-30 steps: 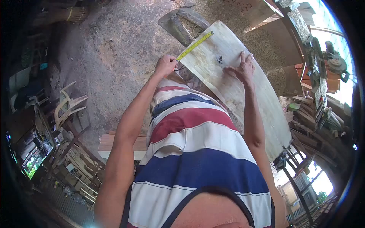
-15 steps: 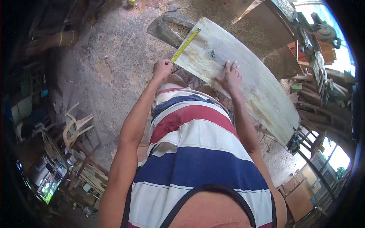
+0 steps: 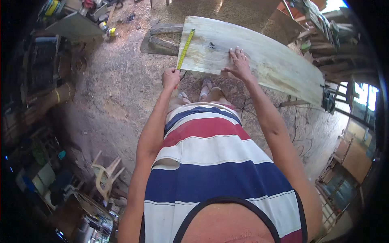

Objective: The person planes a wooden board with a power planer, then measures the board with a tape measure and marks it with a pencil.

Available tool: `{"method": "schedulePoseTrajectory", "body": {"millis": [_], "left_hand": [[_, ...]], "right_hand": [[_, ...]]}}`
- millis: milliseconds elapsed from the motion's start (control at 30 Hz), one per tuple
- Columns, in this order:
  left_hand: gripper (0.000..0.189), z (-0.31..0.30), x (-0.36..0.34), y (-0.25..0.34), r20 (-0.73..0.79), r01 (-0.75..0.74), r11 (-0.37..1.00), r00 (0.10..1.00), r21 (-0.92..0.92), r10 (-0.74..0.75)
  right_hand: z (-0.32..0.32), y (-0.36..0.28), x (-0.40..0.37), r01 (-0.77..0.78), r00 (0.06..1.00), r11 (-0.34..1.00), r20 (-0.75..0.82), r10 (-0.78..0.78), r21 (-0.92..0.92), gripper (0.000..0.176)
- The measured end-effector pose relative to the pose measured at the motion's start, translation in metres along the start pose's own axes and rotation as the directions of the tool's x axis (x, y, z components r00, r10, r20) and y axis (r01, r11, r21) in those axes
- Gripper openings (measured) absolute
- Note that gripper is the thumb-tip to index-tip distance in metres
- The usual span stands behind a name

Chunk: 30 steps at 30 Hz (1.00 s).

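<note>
A yellow tape measure [image 3: 186, 48] is stretched across the left end of a long pale wooden board [image 3: 279, 65]. My left hand [image 3: 171, 78] is closed around the near end of the tape, just off the board's near edge; a bit of orange shows under the fingers. My right hand [image 3: 240, 67] lies on the board's face with its fingers stretched out, near the near edge and right of the tape. Between the tape and this hand is a small dark mark [image 3: 212, 45] on the wood.
Beneath the board's left end, a wooden support [image 3: 162, 39] juts out. A dark clamp-like object [image 3: 328, 100] sits at the right end. A pale plastic chair [image 3: 106, 176] stands at lower left, and stacked timber [image 3: 340, 60] lies at right. My feet are below the board.
The view has turned, so the board now lies more level across it. My left hand still holds the tape measure; my right hand stays on the board.
</note>
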<state>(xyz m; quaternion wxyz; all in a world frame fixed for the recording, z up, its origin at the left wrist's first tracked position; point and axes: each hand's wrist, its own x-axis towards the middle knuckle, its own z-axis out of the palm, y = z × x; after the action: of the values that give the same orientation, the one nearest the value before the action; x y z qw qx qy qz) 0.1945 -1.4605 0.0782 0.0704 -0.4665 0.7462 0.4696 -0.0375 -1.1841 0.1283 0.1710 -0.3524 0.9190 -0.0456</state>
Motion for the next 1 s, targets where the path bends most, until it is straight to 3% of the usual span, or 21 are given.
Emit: {"method": "schedulePoseTrajectory", "body": {"millis": [200,333,433,633,733,833,1000], "left_hand": [[0.021,-0.002,0.001,0.001,0.067,0.022,0.974,0.998,-0.224,-0.008],[0.019,-0.003,-0.004,0.006,0.083,0.047,0.958,0.996,-0.284,-0.025],[0.019,-0.002,0.003,-0.001,0.115,0.036,0.950,0.993,-0.309,-0.001],[0.020,-0.006,0.001,0.006,0.119,0.048,0.956,0.993,-0.288,-0.014],[0.020,-0.007,-0.003,0.010,0.094,0.065,0.956,0.995,-0.286,-0.040],[0.018,-0.008,-0.005,0.011,0.085,0.057,0.960,0.996,-0.276,-0.034],[0.017,-0.001,0.005,-0.002,0.063,0.003,0.978,0.998,-0.211,0.010]], "right_hand": [[0.034,-0.032,-0.032,-0.230,0.971,0.972,-0.051,0.232,0.055,0.098],[0.065,-0.061,-0.084,-0.236,0.957,0.971,-0.168,0.236,0.020,0.082],[0.069,-0.073,-0.113,-0.219,0.957,0.973,-0.182,0.228,0.069,0.082],[0.052,-0.075,-0.136,-0.268,0.963,0.952,0.023,0.268,0.148,0.069],[0.048,-0.072,-0.140,-0.260,0.965,0.940,0.025,0.261,0.222,0.064],[0.034,-0.068,-0.135,-0.291,0.954,0.905,0.164,0.251,0.311,0.063],[0.013,-0.078,-0.124,-0.268,0.932,0.954,0.288,0.220,0.138,0.059]]}}
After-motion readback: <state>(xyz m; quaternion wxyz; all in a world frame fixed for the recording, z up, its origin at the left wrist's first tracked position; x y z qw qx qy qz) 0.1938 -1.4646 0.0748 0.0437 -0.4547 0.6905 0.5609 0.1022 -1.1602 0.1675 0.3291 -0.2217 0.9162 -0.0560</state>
